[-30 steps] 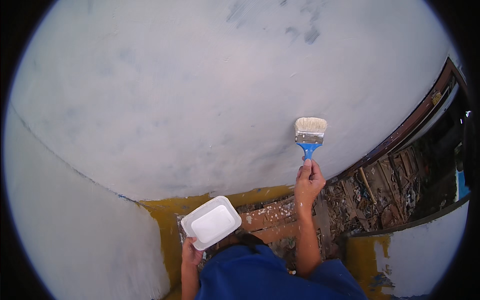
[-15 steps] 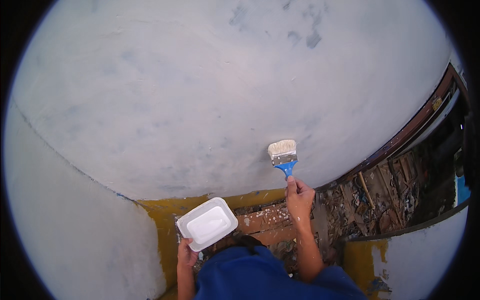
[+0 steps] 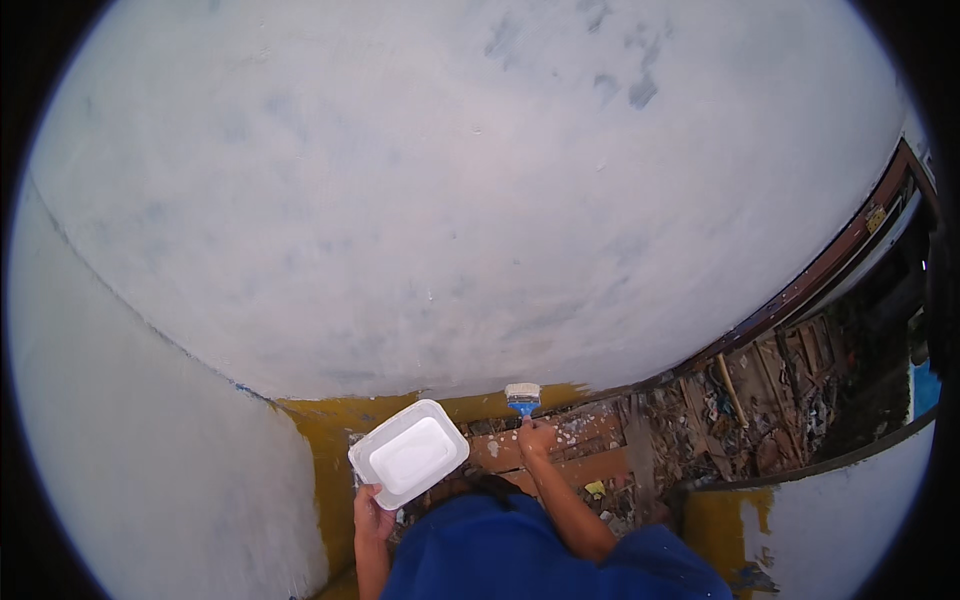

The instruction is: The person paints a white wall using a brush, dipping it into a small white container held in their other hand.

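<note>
My right hand [image 3: 537, 437] is closed round the blue handle of a paintbrush [image 3: 523, 395]. Its pale bristles point away from me, over the yellow strip low on the wall; whether they touch it I cannot tell. In my left hand [image 3: 372, 512] is a white plastic tray [image 3: 440, 410], gripped by its near left corner, with white paint [image 3: 412, 455] in the bottom. The tray is to the left of the brush, a short way apart. Ahead stands a broad wall [image 3: 450, 240] coated unevenly in white, with greyish patches showing through.
A second whitish wall [image 3: 170, 450] meets it at a corner on the left. Paint-spattered boards [image 3: 580, 465] lie below my hands. Scraps and debris [image 3: 730, 410] cover the ground at right, beside a low yellow and white wall [image 3: 830, 530].
My right hand has brought the paintbrush down and to the left, from the white wall to near its yellow lower strip. The tray in my left hand has barely shifted.
</note>
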### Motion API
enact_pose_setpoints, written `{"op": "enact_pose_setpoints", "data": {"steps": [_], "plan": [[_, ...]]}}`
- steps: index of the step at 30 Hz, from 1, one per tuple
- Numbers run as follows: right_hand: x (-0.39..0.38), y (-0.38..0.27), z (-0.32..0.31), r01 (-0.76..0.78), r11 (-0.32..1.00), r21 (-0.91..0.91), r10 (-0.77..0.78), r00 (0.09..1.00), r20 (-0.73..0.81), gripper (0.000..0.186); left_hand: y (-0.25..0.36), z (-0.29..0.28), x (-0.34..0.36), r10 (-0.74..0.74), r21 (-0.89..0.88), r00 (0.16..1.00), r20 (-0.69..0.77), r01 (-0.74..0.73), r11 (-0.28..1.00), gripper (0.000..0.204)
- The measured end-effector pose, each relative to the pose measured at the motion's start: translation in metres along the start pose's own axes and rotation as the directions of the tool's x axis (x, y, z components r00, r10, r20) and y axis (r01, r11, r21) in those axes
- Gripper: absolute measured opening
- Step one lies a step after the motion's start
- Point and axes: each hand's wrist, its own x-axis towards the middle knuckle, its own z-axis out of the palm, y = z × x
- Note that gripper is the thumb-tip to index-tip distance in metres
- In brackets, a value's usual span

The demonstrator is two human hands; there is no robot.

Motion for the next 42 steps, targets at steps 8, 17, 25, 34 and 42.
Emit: {"op": "enact_pose_setpoints", "data": {"steps": [8,17,25,34,42], "plan": [[-0.022,-0.120,-0.086,-0.355,0.730,0.585,0.092,0.898,0.430,0.023,0.009,0.010,-0.006,0.008,0.011,0.999,0.044,-0.008,1.000,0.061],[-0.042,-0.121,-0.052,0.330,0.754,0.568,-0.310,0.941,-0.136,0.029,0.009,0.015,-0.005,0.022,0.000,1.000,0.020,-0.022,1.000,0.063],[0.008,0.051,0.074,-0.159,0.985,0.067,0.136,0.955,0.263,0.028,0.020,0.017,-0.015,0.027,0.038,0.999,0.018,-0.028,0.999,0.064],[-0.031,-0.046,-0.012,-0.042,0.778,0.627,-0.069,0.986,0.151,0.028,0.020,0.014,-0.025,0.046,0.033,0.997,-0.062,-0.044,0.998,0.063],[0.009,0.042,0.086,0.345,0.923,0.169,-0.337,0.939,-0.074,0.028,0.016,0.018,-0.015,0.054,0.032,0.998,-0.016,-0.053,0.998,0.062]]}}
